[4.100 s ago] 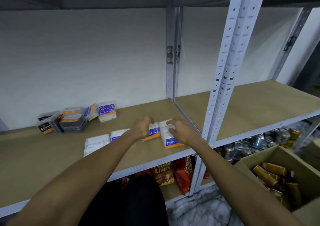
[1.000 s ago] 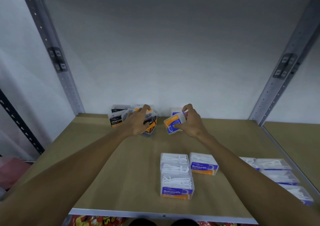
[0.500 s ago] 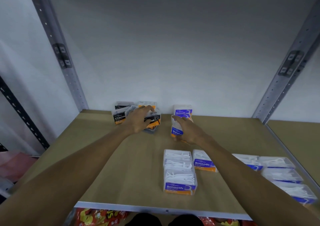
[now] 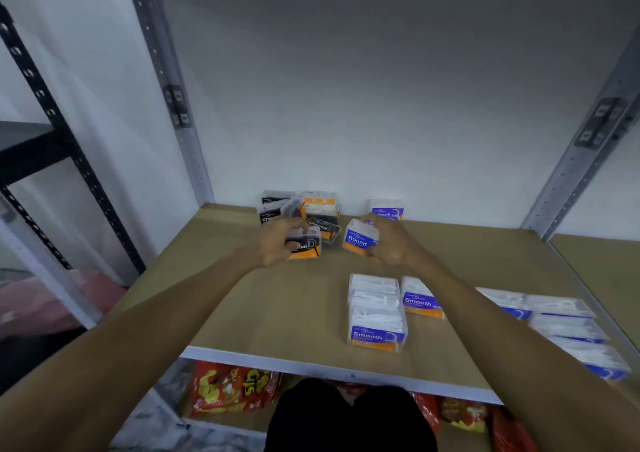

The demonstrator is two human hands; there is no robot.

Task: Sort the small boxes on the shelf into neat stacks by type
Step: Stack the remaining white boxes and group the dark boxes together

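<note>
My left hand grips a black and orange Charcoal box just above the shelf board, in front of a loose heap of Charcoal boxes by the back wall. My right hand holds a blue and orange Round box tilted toward me. A Smooth box stands upright behind it. Closer to me lies a short row of Smooth boxes with another Smooth box beside it. More white boxes line the right edge.
Grey metal uprights frame the bay, and a white wall closes its back. A black rack stands to the left. Snack bags fill the shelf below. A second board continues to the right.
Both hands have drawn back from the rear wall toward me. The left hand has lifted a Charcoal box off the heap, and the right hand has picked up the Round box.
</note>
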